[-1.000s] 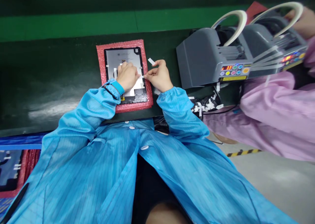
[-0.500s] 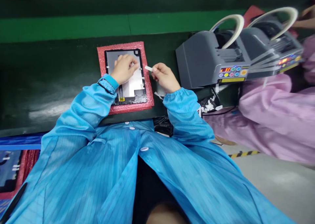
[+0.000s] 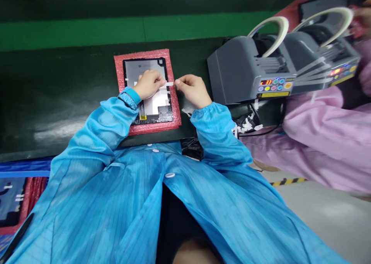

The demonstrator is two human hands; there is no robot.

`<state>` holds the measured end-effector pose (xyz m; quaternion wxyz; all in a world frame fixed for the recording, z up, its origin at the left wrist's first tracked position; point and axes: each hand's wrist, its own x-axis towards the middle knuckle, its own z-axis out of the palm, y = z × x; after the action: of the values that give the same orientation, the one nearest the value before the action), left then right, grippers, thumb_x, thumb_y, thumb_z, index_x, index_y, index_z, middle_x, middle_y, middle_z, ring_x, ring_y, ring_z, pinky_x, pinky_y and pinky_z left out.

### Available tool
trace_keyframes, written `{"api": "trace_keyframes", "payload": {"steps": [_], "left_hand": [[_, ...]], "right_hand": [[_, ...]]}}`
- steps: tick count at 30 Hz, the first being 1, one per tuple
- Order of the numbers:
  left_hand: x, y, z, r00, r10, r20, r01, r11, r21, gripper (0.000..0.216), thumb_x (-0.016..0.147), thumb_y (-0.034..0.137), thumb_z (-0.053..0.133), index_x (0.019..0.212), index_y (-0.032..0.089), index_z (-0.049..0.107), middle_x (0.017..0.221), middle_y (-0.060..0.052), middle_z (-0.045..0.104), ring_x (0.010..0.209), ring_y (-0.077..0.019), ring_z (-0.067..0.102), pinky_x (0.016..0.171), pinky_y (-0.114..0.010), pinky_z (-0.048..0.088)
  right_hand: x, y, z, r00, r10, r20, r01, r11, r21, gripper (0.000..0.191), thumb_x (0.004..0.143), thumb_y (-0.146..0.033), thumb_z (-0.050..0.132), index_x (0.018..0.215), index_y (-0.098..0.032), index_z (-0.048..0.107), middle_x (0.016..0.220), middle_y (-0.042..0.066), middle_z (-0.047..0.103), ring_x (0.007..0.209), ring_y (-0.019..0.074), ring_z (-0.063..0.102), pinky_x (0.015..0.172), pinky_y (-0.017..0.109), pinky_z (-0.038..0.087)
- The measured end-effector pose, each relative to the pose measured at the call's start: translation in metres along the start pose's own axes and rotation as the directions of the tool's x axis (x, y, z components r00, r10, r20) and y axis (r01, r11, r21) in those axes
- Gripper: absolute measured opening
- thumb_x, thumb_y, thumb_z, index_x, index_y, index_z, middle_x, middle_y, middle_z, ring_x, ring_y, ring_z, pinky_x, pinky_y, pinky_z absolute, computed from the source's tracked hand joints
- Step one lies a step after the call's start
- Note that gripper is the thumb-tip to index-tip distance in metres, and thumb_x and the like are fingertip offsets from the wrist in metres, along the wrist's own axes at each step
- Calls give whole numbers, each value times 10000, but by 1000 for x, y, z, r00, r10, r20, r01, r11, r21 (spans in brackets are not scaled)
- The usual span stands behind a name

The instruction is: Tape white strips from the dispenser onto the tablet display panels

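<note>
A short white strip of tape (image 3: 169, 84) is stretched level over the right edge of a tablet screen panel (image 3: 153, 104). At its left end, the thumb and fingertips of my left hand (image 3: 149, 84) pinch it above the panel. My right hand (image 3: 194, 89) is closed at the strip's other end, just right of the panel. The panel lies with its silvery back up, black-framed, with a yellow label (image 3: 143, 117) low down. Beneath it is red bubble wrap (image 3: 150, 129). My left hand hides the panel's middle.
Two grey tape dispensers (image 3: 234, 70) with white tape rolls stand to the right. Tape scraps lie on a black bag (image 3: 247, 124) near the table edge. A co-worker in pink sleeves (image 3: 319, 121) sits at right. A blue crate (image 3: 26, 167) holds more panels at lower left.
My right hand has brought the tape strip slightly left and down to the panel's edge. My left hand has shifted right and closed on the strip's free end.
</note>
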<state>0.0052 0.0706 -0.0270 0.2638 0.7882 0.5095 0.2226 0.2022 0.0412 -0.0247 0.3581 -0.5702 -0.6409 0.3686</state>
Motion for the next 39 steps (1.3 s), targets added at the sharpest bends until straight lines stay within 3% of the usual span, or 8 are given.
{"api": "trace_keyframes", "payload": {"steps": [5,9,20,28,30,32,35,39], "left_hand": [[-2,1,2,999,-39,9,38,998,45,207,869,345,573,744,206,661,830,-76,664,943,-263,597,895,-433,441],[-5,3,7,998,-57,-20,59,991,117,221,876,360,580,763,185,654,930,-102,666,1076,-312,551,965,-481,390],[-12,18,5,998,-58,-15,60,983,174,203,881,296,564,747,161,634,996,-135,645,1164,-374,486,1020,-543,315],[-7,7,11,993,-77,-89,90,984,156,166,806,306,666,726,176,602,955,-121,649,1155,-370,496,1025,-528,329],[-4,4,8,990,-99,-101,112,984,136,214,784,356,706,742,173,602,961,-121,642,1161,-379,491,1027,-534,331],[-4,5,3,985,-131,-112,146,980,137,269,785,415,715,765,167,610,985,-130,637,1174,-391,484,1028,-544,332],[-8,17,-2,974,-198,-110,217,956,200,314,796,463,707,804,157,635,1053,-140,631,1204,-392,467,1041,-536,327],[-14,36,-3,965,-258,-52,261,916,303,300,846,435,667,888,137,667,1163,-150,600,1255,-380,438,1065,-509,308]], "right_hand": [[5,0,11,999,-17,37,18,999,-48,160,812,-262,664,710,-187,567,721,1,532,742,149,499,782,333,444],[9,4,16,999,-36,10,37,991,-131,136,775,-146,648,688,-192,555,776,14,516,826,178,501,911,398,430],[11,11,22,999,-37,25,41,980,-197,140,746,-161,639,659,-195,535,766,30,513,831,193,514,921,431,449],[15,-7,13,965,259,35,-239,929,-283,235,701,-255,724,603,-183,523,603,-5,473,669,159,485,757,365,454],[10,-3,10,983,182,2,-175,948,-266,209,687,-280,750,662,-175,571,616,-3,486,688,164,492,755,360,457],[0,2,13,999,2,-50,-15,965,-262,125,740,-271,700,780,-173,633,695,21,539,746,179,516,794,368,467],[-21,6,28,972,-215,-101,165,918,-361,181,851,-211,518,923,-178,682,886,85,610,875,210,547,889,397,463],[-36,5,46,961,-252,-110,177,873,-455,329,875,-125,375,935,-160,697,978,116,621,963,220,550,933,396,454]]}}
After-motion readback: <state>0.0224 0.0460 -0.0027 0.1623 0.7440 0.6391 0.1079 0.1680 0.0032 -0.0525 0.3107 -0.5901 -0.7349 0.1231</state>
